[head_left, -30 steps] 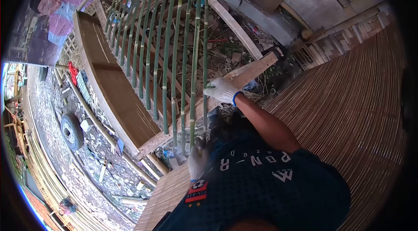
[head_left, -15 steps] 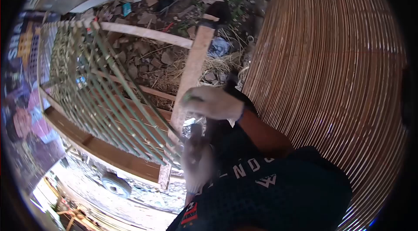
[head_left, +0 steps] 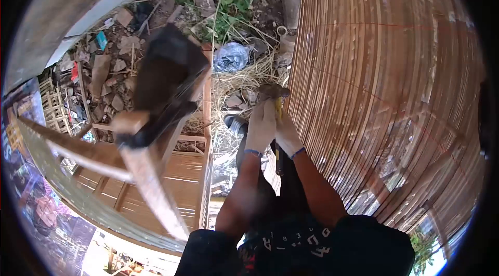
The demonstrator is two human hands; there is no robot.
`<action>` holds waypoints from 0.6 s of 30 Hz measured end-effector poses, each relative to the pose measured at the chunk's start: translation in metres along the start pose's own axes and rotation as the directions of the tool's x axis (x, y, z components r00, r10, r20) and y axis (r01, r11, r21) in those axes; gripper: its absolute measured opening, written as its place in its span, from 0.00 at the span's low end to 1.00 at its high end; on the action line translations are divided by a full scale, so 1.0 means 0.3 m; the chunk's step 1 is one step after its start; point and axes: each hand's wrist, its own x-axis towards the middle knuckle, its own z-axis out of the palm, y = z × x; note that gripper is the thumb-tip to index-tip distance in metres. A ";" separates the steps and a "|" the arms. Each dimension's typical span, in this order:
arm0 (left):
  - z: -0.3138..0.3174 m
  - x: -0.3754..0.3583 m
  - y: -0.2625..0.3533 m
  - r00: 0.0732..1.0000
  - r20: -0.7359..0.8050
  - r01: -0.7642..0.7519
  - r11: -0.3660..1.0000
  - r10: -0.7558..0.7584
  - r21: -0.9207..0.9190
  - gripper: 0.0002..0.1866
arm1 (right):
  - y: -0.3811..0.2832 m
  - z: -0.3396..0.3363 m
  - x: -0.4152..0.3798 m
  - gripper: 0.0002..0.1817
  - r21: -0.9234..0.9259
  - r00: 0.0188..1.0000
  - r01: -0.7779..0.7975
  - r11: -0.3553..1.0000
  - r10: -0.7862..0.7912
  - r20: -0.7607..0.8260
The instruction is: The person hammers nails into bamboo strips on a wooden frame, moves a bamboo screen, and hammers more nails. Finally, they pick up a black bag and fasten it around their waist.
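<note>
Both of my hands wear white work gloves and meet in front of my legs, around a hammer (head_left: pixel 274 90). Its dark metal head points away from me, with yellow showing on the handle just below it. My left hand (head_left: pixel 261 124) presses along the handle's left side, fingers together near the head. From the right, my right hand (head_left: pixel 287 133) closes on the same handle, and the dark lower end sticks out beneath the gloves. Left of my hands stands a wooden frame, its light post (head_left: pixel 152 182) capped by a black covering (head_left: pixel 169 68) that looms close and blurred.
A wall of thin bamboo slats (head_left: pixel 364 78) rises close on my right. Rubble (head_left: pixel 117 102), straw (head_left: pixel 228 86) and a crumpled plastic bag (head_left: pixel 232 57) cover the ground ahead. A dark shoe (head_left: pixel 236 123) shows beside my left glove. A printed banner (head_left: pixel 49 193) hangs at far left.
My hands, apart before, have come together on the hammer, farther from my body. The wooden frame has swung left and nearer to the camera; its green bamboo strips no longer face me.
</note>
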 end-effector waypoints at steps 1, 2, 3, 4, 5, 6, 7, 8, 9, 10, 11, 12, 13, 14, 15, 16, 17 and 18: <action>0.002 0.054 0.006 0.980 0.096 0.174 0.985 -0.173 -0.003 0.18 | 0.035 0.002 0.044 0.23 0.046 0.991 -0.091 0.995 0.095 -0.096; 0.016 0.095 -0.017 0.923 0.187 0.339 0.941 -0.335 0.010 0.17 | 0.094 -0.021 0.089 0.22 0.109 0.977 -0.195 0.975 0.203 -0.069; 0.066 0.128 -0.113 0.958 0.083 0.273 0.962 -0.275 0.027 0.14 | 0.155 -0.049 0.151 0.20 0.168 0.955 -0.285 0.944 0.295 -0.037; 0.103 0.166 -0.234 0.943 0.052 0.326 0.943 -0.330 0.067 0.15 | 0.213 -0.071 0.184 0.22 0.267 0.922 -0.374 0.888 0.387 0.002; 0.134 0.209 -0.369 0.923 0.021 0.380 0.919 -0.384 0.109 0.15 | 0.270 -0.093 0.218 0.23 0.358 0.879 -0.457 0.814 0.476 0.040; 0.162 0.255 -0.500 0.965 -0.030 0.262 0.952 -0.261 0.160 0.16 | 0.320 -0.106 0.225 0.24 0.374 0.866 -0.475 0.797 0.499 0.037; 0.197 0.299 -0.622 0.972 -0.111 0.227 0.945 -0.206 0.236 0.16 | 0.368 -0.117 0.221 0.24 0.388 0.856 -0.487 0.782 0.516 0.035; 0.233 0.345 -0.744 0.965 -0.159 0.243 0.943 -0.210 0.227 0.16 | 0.424 -0.122 0.213 0.25 0.398 0.845 -0.502 0.768 0.533 0.036; 0.267 0.391 -0.863 0.954 -0.207 0.261 0.940 -0.217 0.219 0.17 | 0.481 -0.126 0.202 0.25 0.416 0.831 -0.521 0.745 0.554 0.048; 0.298 0.446 -0.977 0.944 -0.228 0.295 0.923 -0.240 0.247 0.17 | 0.539 -0.125 0.198 0.25 0.433 0.821 -0.535 0.726 0.568 0.060; 0.323 0.491 -1.084 0.932 -0.247 0.329 0.903 -0.264 0.275 0.17 | 0.588 -0.122 0.192 0.26 0.450 0.808 -0.550 0.704 0.585 0.073; 0.355 0.532 -1.169 0.919 -0.267 0.365 0.881 -0.289 0.300 0.17 | 0.626 -0.122 0.188 0.25 0.465 0.779 -0.588 0.661 0.618 0.107; 0.391 0.581 -1.229 0.908 -0.303 0.380 0.871 -0.288 0.311 0.18 | 0.650 -0.125 0.193 0.25 0.476 0.751 -0.623 0.621 0.646 0.139; 0.420 0.618 -1.277 0.897 -0.336 0.396 0.860 -0.288 0.322 0.18 | 0.657 -0.123 0.193 0.25 0.486 0.718 -0.657 0.577 0.675 0.170; 0.442 0.640 -1.319 0.884 -0.370 0.414 0.848 -0.287 0.332 0.18 | 0.659 -0.120 0.188 0.23 0.484 0.714 -0.661 0.573 0.679 0.171; 0.468 0.648 -1.351 0.850 -0.423 0.450 0.848 -0.313 0.278 0.19 | 0.640 -0.112 0.185 0.22 0.481 0.710 -0.666 0.570 0.683 0.175; 0.497 0.662 -1.362 0.814 -0.476 0.479 0.849 -0.334 0.223 0.19 | 0.634 -0.098 0.190 0.21 0.480 0.709 -0.668 0.568 0.682 0.180; 0.523 0.670 -1.366 0.775 -0.524 0.500 0.850 -0.353 0.168 0.20 | 0.642 -0.081 0.195 0.20 0.480 0.700 -0.678 0.557 0.688 0.191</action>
